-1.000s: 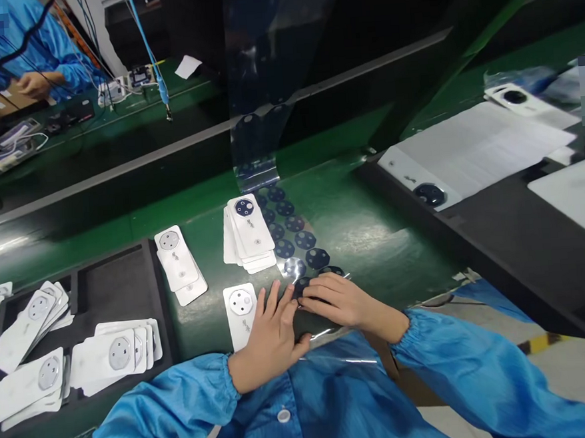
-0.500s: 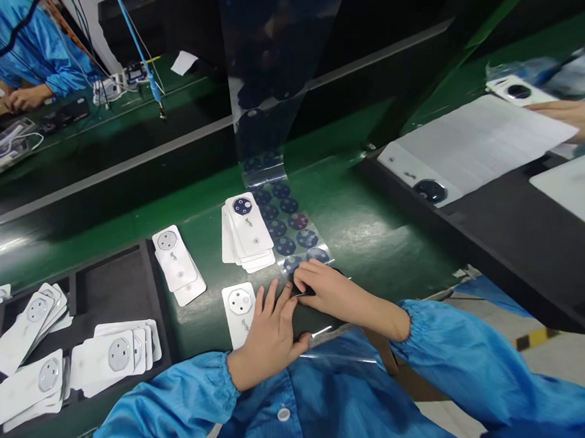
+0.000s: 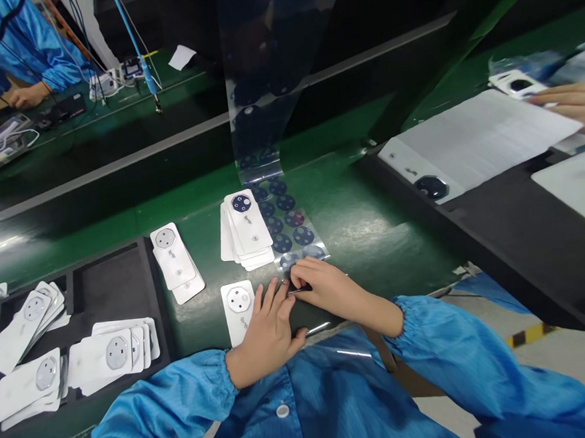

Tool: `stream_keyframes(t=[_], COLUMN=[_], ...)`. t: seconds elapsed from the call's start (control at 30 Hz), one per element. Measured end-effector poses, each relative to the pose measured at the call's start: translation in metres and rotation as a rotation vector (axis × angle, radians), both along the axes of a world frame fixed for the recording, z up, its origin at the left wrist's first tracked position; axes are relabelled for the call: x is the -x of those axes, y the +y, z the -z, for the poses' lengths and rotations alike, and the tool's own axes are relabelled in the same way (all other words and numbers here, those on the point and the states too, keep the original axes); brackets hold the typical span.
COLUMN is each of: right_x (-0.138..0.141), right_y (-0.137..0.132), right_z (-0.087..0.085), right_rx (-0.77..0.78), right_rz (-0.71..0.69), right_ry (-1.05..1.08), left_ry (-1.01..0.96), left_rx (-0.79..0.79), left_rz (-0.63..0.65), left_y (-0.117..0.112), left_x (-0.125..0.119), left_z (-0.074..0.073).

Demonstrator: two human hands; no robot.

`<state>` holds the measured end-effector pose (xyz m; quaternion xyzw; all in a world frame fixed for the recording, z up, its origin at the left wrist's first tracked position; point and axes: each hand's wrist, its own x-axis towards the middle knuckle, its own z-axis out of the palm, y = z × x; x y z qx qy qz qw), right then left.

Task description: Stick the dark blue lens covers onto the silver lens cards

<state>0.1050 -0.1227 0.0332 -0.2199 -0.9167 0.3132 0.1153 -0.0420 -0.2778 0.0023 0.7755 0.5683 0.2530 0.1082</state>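
Observation:
A clear film strip [image 3: 286, 229] carrying dark round camera-lens stickers runs down across the green belt toward me. My right hand [image 3: 322, 287] is curled over its near end, fingers pinched on the strip's edge. My left hand [image 3: 267, 331] lies flat with fingers spread, pressing the film beside a single white card [image 3: 238, 303] with a round cut-out. A stack of white cards [image 3: 248, 230], the top one bearing a dark lens sticker, sits just left of the strip.
Another small card stack [image 3: 176, 262] lies further left. A black tray [image 3: 110, 288] at the left holds several white cards. A dark tray [image 3: 498, 231] with papers stands at the right, where another person's hand [image 3: 567, 103] reaches. A co-worker in blue sits far left.
My right hand slid up the strip, away from me, and closed into a pinch on it. The left hand stayed put. Another person's hand came into view at the right.

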Motion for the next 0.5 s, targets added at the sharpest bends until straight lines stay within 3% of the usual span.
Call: stream_keyframes(t=[0.33,0.5], right_x=[-0.015,-0.021], right_y=[0.001,0.002], right_z=[-0.016,-0.018], right_rx=[-0.102,-0.190], right_rz=[-0.187,-0.167], right_ry=[0.012,0.104], left_ry=[0.001,-0.007], left_rx=[0.022,0.037], left_rz=[-0.015,-0.018], left_y=[-0.001,0.000], left_x=[-0.001,0.001], left_z=[-0.002,-0.003])
